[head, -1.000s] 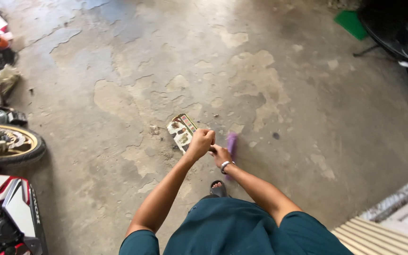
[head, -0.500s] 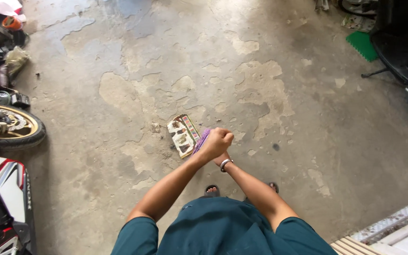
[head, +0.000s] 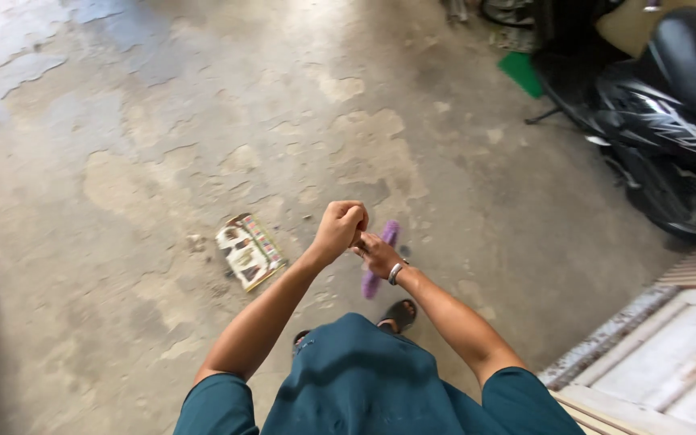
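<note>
The left hand (head: 341, 228) is fisted around a handle's top; the right hand (head: 379, 254) grips just below. The purple broom (head: 380, 259) slants down from them, its head right of the flattened carton (head: 249, 251) lying on the floor (head: 163, 145).

Teal short-sleeved shirt (head: 356, 379), silver wristband (head: 396, 273), dark sandal (head: 401, 312) on one foot.

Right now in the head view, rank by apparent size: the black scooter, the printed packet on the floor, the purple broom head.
1. black scooter, largest by far
2. printed packet
3. purple broom head, partly hidden by the hands, so unsure
</note>
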